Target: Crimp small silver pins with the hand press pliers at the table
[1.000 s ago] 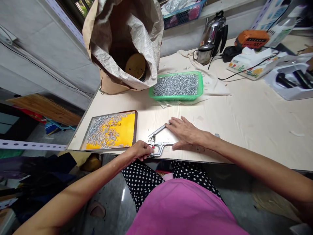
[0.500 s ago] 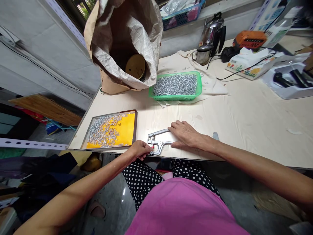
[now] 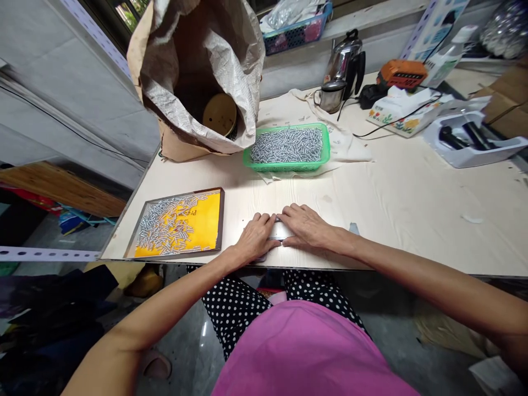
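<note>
Grey metal pliers (image 3: 277,231) lie flat on the table near its front edge, their two handles running left to right. My left hand (image 3: 256,236) is closed over the jaw end, thumb on the lower handle and fingers on the upper, hiding the head. My right hand (image 3: 307,228) grips the right ends of both handles. Left of the hands is a shallow tray (image 3: 221,220) with a yellow bottom, holding many small silver metal pins (image 3: 165,225). A green plastic basket (image 3: 328,151) heaped with similar silver pieces (image 3: 286,146) stands behind the hands.
A large open woven sack (image 3: 243,71) with a round tin inside stands at the back left. Behind right are a metal kettle (image 3: 343,60), a lidded cup (image 3: 332,96), an orange battery (image 3: 402,74), a tissue pack (image 3: 396,118) and a white tray (image 3: 457,157).
My left hand has moved right from the pliers' jaw, where it was pinching at a small red part, onto the handles. My right hand stays on the handles. The view has shifted slightly.
</note>
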A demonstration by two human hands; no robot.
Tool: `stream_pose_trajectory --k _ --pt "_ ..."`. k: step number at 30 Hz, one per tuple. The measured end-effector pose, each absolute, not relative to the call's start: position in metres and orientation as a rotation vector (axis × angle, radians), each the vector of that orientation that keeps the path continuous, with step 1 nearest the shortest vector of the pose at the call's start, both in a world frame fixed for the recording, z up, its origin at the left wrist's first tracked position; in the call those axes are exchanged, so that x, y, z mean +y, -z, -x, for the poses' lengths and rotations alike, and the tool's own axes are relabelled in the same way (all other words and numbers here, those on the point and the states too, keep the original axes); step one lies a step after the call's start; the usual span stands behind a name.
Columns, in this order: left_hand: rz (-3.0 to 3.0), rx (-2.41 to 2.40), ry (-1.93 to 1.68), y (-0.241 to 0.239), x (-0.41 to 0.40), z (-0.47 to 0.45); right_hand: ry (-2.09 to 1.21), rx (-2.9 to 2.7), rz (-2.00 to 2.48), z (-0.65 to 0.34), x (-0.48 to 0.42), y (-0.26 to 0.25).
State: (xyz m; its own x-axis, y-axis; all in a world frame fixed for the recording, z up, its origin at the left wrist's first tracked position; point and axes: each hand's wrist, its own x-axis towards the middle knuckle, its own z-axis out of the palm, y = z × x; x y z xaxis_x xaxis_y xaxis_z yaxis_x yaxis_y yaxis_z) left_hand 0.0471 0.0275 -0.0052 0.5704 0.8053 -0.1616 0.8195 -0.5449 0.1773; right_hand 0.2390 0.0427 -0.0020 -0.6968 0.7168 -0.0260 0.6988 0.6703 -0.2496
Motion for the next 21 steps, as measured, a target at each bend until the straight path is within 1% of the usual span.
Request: stream_pose_trajectory --k 8,21 --pt "-2.494 1.481 0.004 0.006 0.047 -0.052 -0.251 -2.82 1.206 -0.232 0.067 0.01" --pt "-2.45 1.487 -0.052 0.009 0.061 -0.051 -0.435 -2.839 1.104 -0.229 0.086 0.014"
